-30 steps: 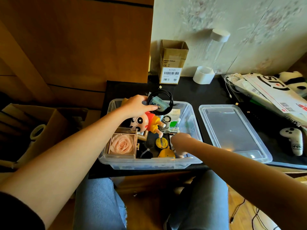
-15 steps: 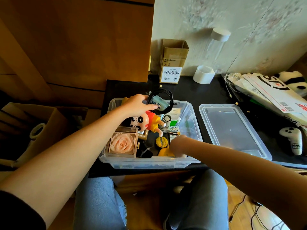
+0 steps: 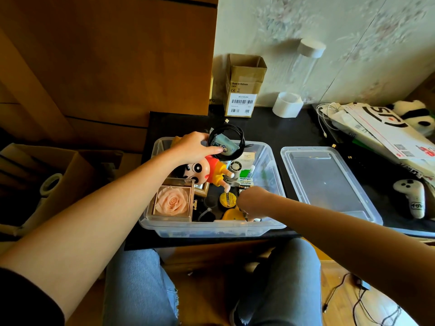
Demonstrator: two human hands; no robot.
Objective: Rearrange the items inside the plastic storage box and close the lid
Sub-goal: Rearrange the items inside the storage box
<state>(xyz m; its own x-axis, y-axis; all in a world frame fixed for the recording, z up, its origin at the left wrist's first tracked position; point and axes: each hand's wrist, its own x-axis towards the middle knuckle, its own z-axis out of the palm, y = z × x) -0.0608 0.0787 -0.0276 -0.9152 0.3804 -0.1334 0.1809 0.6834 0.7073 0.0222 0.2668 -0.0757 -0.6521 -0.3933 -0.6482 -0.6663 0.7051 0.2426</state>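
Items are being handled inside the open storage box (image 3: 211, 228) on the table (image 3: 277, 132).

Head view: a coiled black cable (image 3: 226, 142) is being pinched by the left hand (image 3: 193, 148) above the far edge; the right hand (image 3: 250, 203) is being lowered among the contents, grip state untellable; the lid (image 3: 327, 182) is lying just right of the box.

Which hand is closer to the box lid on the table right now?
Right. The right hand is inside the storage box near the wall beside the lid; the left hand holds the coiled cable at the far-left side.
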